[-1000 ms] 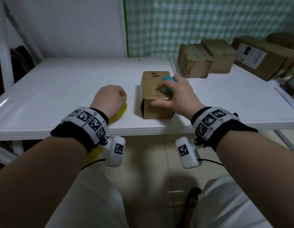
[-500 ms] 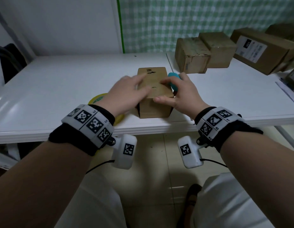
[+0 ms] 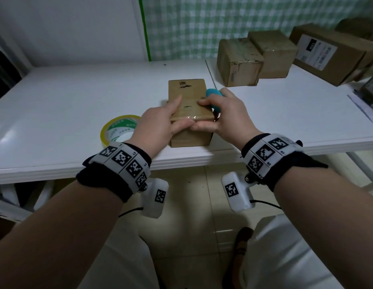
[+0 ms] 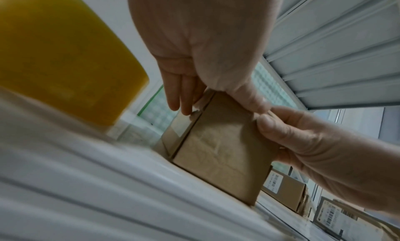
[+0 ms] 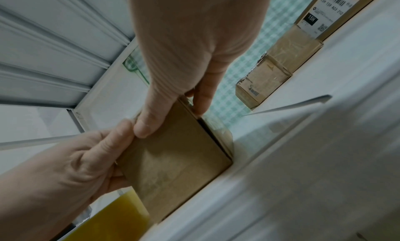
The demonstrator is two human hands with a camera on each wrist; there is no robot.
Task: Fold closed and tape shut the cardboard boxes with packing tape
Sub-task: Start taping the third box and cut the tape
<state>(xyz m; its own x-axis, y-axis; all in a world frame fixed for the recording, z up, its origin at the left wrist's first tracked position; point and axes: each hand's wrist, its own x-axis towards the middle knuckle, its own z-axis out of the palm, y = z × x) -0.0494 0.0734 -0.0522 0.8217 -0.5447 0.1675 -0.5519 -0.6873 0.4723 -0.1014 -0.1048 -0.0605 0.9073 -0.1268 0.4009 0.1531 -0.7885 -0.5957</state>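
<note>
A small brown cardboard box (image 3: pixel 186 92) stands closed near the front edge of the white table (image 3: pixel 56 113). A glossy strip of clear tape (image 3: pixel 188 117) runs over its top front edge. My left hand (image 3: pixel 182 112) lies on the box top with straight fingers, thumb pressing the front edge. My right hand (image 3: pixel 197 115) grips a teal tool (image 3: pixel 212 94); its forefinger rests on the box top and its thumb on the front edge, tip to tip with the left thumb. The wrist views show the same box (image 4: pixel 223 152) (image 5: pixel 177 159) under both thumbs. A yellow tape roll (image 3: pixel 119 128) lies left of the box.
Two closed, taped brown boxes (image 3: pixel 237 61) (image 3: pixel 271 53) sit at the back right, with a larger labelled box (image 3: pixel 327 53) beyond them. Papers lie at the far right edge (image 3: pixel 363 109). A green checked wall backs the table.
My left hand has left the tape roll and moved right onto the box top. Both thumbs have come together on the taped front edge. The roll now lies uncovered.
</note>
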